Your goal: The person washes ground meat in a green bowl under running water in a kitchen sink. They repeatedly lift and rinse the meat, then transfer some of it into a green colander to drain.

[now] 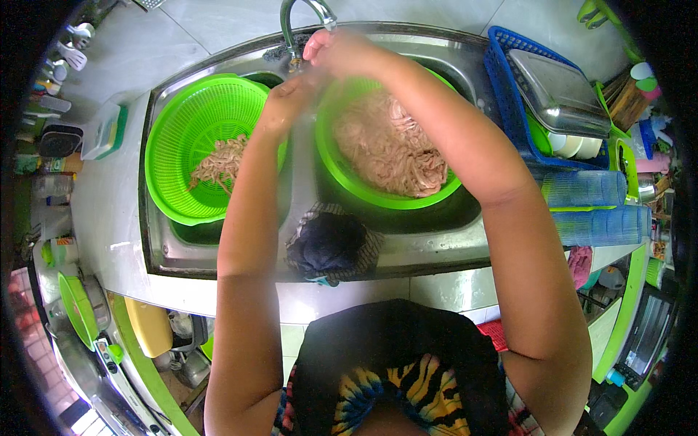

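My right hand [341, 53] is raised under the spout of the chrome faucet [308, 16], its fingers curled; blur hides whether it holds anything. Just below it, near the faucet's base, is my left hand [292, 98], also partly blurred. In the right sink basin sits a green plastic basin [381, 203] with pale, stringy raw meat, possibly intestines [381, 147], in cloudy water. A green plastic colander [185, 120] stands in the left basin with a smaller heap of similar pale strips [221, 161], partly hidden by my left forearm. A dark wet cloth [332, 242] lies on the sink's front divider.
A blue plastic basket [493, 82] holds a metal lidded tray and bowls at the right. Blue ribbed tumblers [594, 223] lie beside the sink's right edge. A clear container with a sponge [103, 131] stands on the left counter. Utensils hang at the far left.
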The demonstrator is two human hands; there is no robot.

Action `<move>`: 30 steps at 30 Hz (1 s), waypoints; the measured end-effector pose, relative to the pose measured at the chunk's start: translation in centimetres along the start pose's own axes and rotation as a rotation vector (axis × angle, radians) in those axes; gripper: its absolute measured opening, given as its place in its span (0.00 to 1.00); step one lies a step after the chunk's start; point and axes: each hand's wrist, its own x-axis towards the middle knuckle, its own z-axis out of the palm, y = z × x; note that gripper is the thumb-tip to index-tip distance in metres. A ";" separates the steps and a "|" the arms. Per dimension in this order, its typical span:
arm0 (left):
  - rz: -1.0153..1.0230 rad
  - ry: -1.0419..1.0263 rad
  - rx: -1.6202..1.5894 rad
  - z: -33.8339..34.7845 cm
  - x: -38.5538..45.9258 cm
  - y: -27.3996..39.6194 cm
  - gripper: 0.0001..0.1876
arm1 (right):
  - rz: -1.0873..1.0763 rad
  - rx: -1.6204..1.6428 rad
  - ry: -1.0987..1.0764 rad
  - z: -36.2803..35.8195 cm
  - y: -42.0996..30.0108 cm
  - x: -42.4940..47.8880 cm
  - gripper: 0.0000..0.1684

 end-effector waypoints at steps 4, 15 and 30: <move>0.242 -0.059 0.329 0.7 0.4 -0.1 0.15 | 0.044 0.123 -0.107 -0.2 -1.0 -0.2 0.10; 0.097 0.077 0.152 1.9 1.2 0.7 0.09 | 0.093 0.284 -0.003 -0.9 -0.9 -0.6 0.05; 0.262 -0.008 0.804 0.1 1.9 5.6 0.12 | -0.028 -0.061 -0.087 -0.9 4.0 -1.0 0.18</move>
